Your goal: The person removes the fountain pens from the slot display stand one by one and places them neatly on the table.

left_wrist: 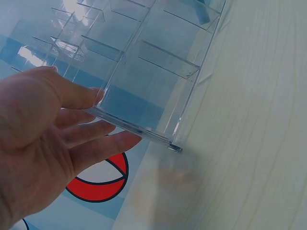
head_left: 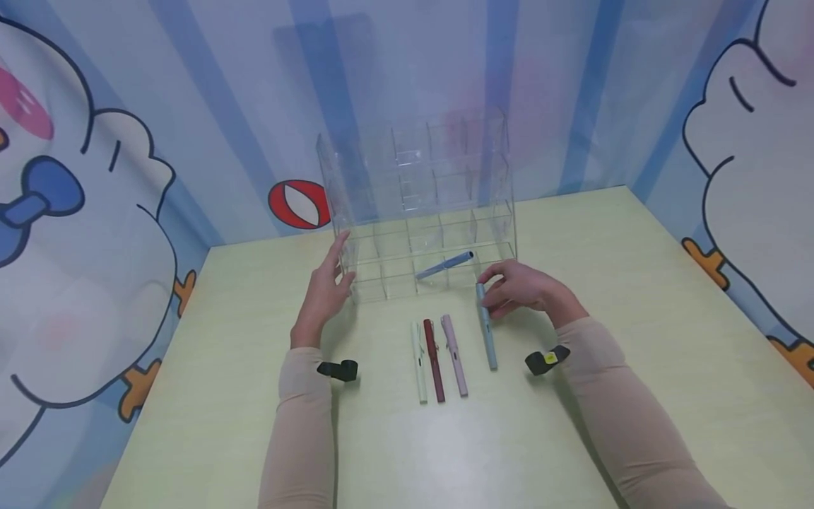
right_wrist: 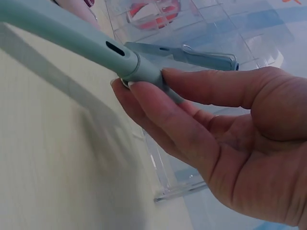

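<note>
A clear acrylic rack (head_left: pixel 413 244) with rows of compartments stands toward the back of the table. My left hand (head_left: pixel 326 291) holds its left side panel, thumb on one face and fingers on the other, as the left wrist view (left_wrist: pixel 53 120) shows. My right hand (head_left: pixel 518 288) pinches a blue-green pen (head_left: pixel 487 332) by its capped upper end, at the rack's front right. In the right wrist view the pen's barrel (right_wrist: pixel 72 38) slants away from the fingertips. A blue pen (head_left: pixel 445 265) leans in the rack's lowest row, its clip showing in the right wrist view.
In front of the rack, a pale green pen (head_left: pixel 418 364), a dark red pen (head_left: pixel 434 360) and a lilac pen (head_left: pixel 454 355) lie side by side on the pale wooden table (head_left: pixel 210 424). A printed cartoon backdrop (head_left: pixel 413 63) rises behind the rack and along both sides.
</note>
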`<action>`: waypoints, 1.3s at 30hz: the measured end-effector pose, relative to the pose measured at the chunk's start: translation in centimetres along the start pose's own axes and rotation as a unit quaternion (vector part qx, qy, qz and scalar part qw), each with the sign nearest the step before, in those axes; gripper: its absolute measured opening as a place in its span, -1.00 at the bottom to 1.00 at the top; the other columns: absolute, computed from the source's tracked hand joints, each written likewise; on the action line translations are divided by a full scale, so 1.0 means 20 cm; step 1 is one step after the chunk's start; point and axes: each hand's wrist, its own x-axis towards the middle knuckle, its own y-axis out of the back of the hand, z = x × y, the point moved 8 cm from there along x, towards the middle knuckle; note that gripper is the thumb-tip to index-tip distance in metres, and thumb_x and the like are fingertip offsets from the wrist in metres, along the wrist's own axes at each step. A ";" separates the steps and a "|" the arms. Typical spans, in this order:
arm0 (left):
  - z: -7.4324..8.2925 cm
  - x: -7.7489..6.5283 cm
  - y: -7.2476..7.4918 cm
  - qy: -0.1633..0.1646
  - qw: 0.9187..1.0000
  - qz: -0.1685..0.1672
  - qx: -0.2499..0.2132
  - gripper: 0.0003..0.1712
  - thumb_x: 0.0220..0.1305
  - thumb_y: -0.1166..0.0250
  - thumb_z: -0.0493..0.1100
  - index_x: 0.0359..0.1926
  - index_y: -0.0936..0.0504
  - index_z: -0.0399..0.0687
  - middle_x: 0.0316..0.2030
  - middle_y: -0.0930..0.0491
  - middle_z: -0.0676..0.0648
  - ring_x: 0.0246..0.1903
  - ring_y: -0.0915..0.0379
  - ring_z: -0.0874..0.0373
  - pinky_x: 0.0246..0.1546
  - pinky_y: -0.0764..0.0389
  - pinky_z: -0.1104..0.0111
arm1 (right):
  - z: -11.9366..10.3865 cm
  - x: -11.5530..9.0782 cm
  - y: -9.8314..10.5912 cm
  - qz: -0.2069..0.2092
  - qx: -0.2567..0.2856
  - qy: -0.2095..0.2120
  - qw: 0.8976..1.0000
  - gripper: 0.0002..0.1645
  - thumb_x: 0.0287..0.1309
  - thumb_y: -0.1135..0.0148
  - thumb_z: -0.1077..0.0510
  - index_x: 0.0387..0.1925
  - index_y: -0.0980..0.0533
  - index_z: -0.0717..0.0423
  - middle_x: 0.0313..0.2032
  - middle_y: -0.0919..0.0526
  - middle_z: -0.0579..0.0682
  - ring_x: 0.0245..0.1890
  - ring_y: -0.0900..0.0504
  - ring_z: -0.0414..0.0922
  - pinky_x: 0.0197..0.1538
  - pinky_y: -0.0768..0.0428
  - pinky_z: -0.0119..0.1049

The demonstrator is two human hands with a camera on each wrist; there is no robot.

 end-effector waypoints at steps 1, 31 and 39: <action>0.00 0.00 0.00 0.001 1.000 0.000 -0.001 -0.07 0.45 -0.16 -0.35 0.57 0.04 0.49 0.54 0.00 -0.15 0.37 -0.23 -0.25 0.18 -0.51 -0.03 | 0.00 0.00 -0.01 -0.003 0.002 0.000 1.000 -0.43 0.26 -0.20 0.43 0.26 -0.26 0.44 -0.16 -0.63 0.28 -0.31 -0.71 0.00 -0.09 -0.72 -0.06; -0.01 -0.01 -0.01 0.005 1.000 0.001 0.002 -0.09 0.45 -0.16 -0.33 0.58 0.04 0.42 0.54 -0.02 -0.17 0.37 -0.23 -0.24 0.20 -0.49 -0.04 | 0.02 0.07 -0.16 0.028 -0.069 -0.034 0.997 -0.58 0.13 -0.30 0.33 0.02 -0.45 0.39 -0.43 -0.67 0.11 -0.46 -0.71 -0.08 -0.34 -0.70 -0.26; -0.01 0.00 -0.01 0.002 1.000 0.001 0.005 -0.07 0.46 -0.16 -0.30 0.55 0.07 0.60 0.54 -0.02 -0.14 0.37 -0.23 -0.24 0.18 -0.51 -0.03 | 0.02 0.08 -0.18 0.041 -0.081 -0.033 0.995 -0.65 0.04 -0.30 0.36 -0.08 -0.51 0.39 -0.43 -0.65 0.10 -0.50 -0.66 -0.12 -0.35 -0.69 -0.29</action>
